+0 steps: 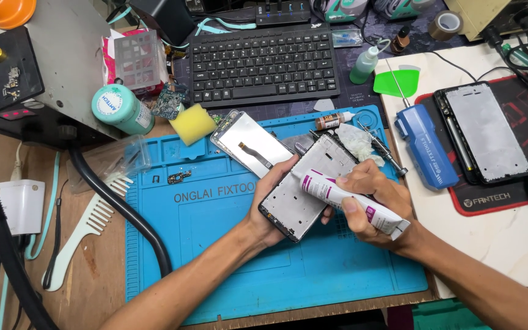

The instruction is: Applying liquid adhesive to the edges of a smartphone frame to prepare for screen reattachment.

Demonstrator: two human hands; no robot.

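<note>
Head view, frame centre: my left hand [274,198] wraps the phone frame [305,185] over the blue mat [215,244], my right hand [377,201] closed on the white glue tube [349,201], nozzle at its edge, so I'd squeeze lightly, steadily.

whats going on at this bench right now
A person is working over a blue repair mat. The left hand holds a bare phone frame tilted above the mat, while the right hand grips a white glue tube with its nozzle at the frame's edge. A detached phone screen lies on the mat nearby, and a second phone frame rests on a black pad to the right.
</note>
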